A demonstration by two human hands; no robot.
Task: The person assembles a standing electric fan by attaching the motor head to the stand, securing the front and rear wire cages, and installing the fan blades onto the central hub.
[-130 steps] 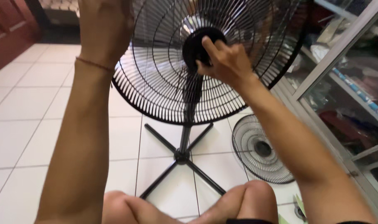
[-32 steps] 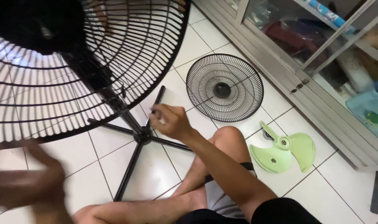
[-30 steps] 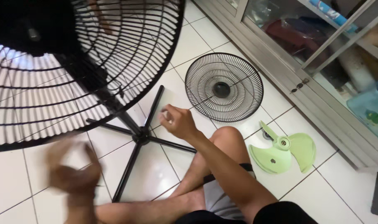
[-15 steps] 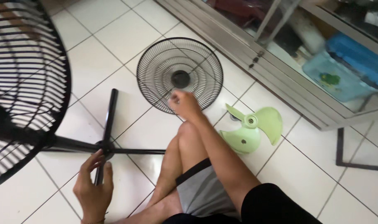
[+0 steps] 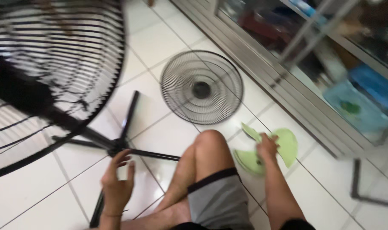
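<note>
The right hand point(image 5: 267, 148) has left the small round black wire fan guard point(image 5: 201, 87), where it was half a second ago, and now rests on the hub of the pale green plastic fan blade point(image 5: 283, 147). The fingers curl over the blade's centre; motion blur prevents confirming whether they are clenched on it or only touching it. The blade lies flat on the white tiled floor point(image 5: 160, 38), at 3 o'clock of the bent right knee point(image 5: 209, 142), just beside it. Judged from this shift, the work in hand has passed from the small guard to the blade.

The left hand point(image 5: 117, 181) remains at the hub of the black cross-shaped metal stand base point(image 5: 117, 147), fingers spread and released, gripping nothing; the fingertips are near or touching the hub, and which cannot be determined.

Surroundings:
- The small guard lies flat on the floor at 11 o'clock of the blade, near but apart from it.
- The large round black wire fan guard point(image 5: 62, 55), mounted on the stand, fills the view from 9 to 12 o'clock and is heavily blurred.
- A glass-fronted metal cabinet point(image 5: 313, 55) runs along the 1 to 3 o'clock side, close to the blade.

Obstructions: the right knee sits between the stand base and the blade. The cabinet frame limits room on the blade's far side.
</note>
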